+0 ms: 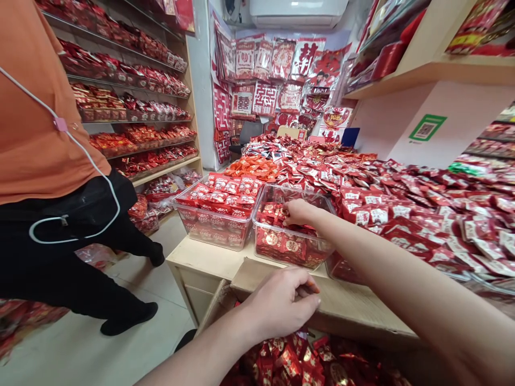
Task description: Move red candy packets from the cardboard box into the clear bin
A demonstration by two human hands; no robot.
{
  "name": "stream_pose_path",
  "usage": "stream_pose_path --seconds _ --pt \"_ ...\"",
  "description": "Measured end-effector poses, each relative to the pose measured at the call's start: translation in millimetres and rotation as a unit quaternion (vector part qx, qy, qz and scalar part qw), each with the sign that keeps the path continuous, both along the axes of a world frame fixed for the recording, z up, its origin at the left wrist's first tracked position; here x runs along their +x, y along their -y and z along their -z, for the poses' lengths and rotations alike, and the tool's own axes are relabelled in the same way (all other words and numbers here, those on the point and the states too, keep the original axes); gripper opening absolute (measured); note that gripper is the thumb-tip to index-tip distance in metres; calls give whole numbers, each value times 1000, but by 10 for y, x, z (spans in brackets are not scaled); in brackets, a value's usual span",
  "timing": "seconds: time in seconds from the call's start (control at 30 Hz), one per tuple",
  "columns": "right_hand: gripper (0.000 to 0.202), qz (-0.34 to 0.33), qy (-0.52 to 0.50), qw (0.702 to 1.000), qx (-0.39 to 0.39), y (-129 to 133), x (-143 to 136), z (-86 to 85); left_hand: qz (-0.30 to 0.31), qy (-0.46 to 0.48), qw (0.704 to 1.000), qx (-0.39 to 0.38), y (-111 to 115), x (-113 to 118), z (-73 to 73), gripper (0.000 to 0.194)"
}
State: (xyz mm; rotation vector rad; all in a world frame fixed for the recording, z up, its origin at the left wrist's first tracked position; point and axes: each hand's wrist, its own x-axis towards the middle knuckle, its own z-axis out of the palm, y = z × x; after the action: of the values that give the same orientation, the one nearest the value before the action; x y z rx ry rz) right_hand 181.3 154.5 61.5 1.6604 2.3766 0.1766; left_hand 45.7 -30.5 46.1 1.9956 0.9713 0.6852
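My right hand (301, 213) reaches into a clear plastic bin (322, 252) partly filled with small red wrapped packets (277, 213). Its fingers are bent and pinched together at the packets, seemingly on one red packet; the fingertips are partly hidden. Nearer to me, my left hand (281, 301) hovers over an open cardboard box (257, 276). Its fingers curl in toward the thumb, and the inside of the hand is shaded, so anything in it is hidden. Loose shiny red packets (292, 362) lie in the box below it.
Another clear bin (213, 233), heaped with red packets, stands left on the cream counter (193, 252). Piles of red packets (402, 209) spread right and back. A person in an orange shirt (48, 123) stands left, before stocked shelves (132, 80). A ledge (434, 75) juts out upper right.
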Motion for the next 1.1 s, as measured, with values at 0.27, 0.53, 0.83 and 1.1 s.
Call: stream_pose_path --seconds 0.27,0.53,0.83,1.1 --pt "47 -20 -23 999 11 -114 -83 85 -2 2 1000 -12 3 2 6 13" --pt "64 -20 -29 999 2 -24 -44 -13 0 -6 1000 0 8 -7 7 12" --pt "30 -52 -63 996 38 284 -22 -394 18 -6 1000 -12 -17 -27 33 15" --pt "17 -132 -394 903 112 1848 191 -662 21 94 993 -74 -122 -6 61 14"
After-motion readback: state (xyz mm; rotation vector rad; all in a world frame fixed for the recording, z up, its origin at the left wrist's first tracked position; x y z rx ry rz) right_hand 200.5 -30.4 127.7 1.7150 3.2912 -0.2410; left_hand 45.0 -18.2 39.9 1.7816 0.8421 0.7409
